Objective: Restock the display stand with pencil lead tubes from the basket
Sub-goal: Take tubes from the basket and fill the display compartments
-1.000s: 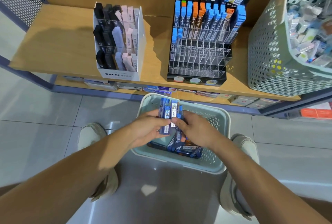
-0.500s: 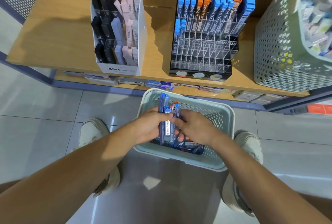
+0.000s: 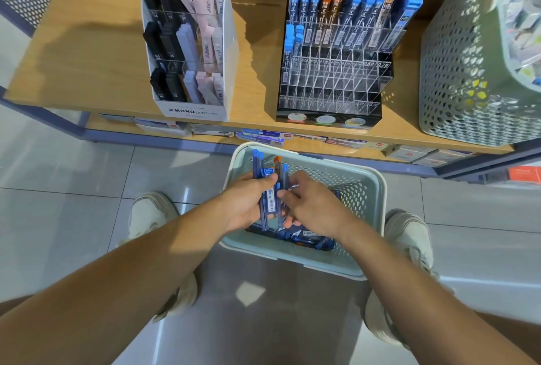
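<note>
Both forearms reach down over the basket [image 3: 377,189], pale plastic with perforated walls. The left hand [image 3: 246,203] curls round a bundle of slim blue tubes [image 3: 268,198], held upright. The right hand [image 3: 310,206] pinches the bundle's edge with bent fingers. Loose tubes [image 3: 307,237] lie in the basket. The clear-celled display stand [image 3: 330,83] sits on the wooden shelf [image 3: 87,51].

White display box [image 3: 193,111]: "MONO graph MG" on front panel.
Display stand [image 3: 330,92]: black header "自动铅芯", top cropped; clear slot labels "0.5B", "0.7B".
Stocked lead tubes [image 3: 387,7]: "HB", "2B".
Held lead tubes [image 3: 270,200]: print unreadable.
</note>
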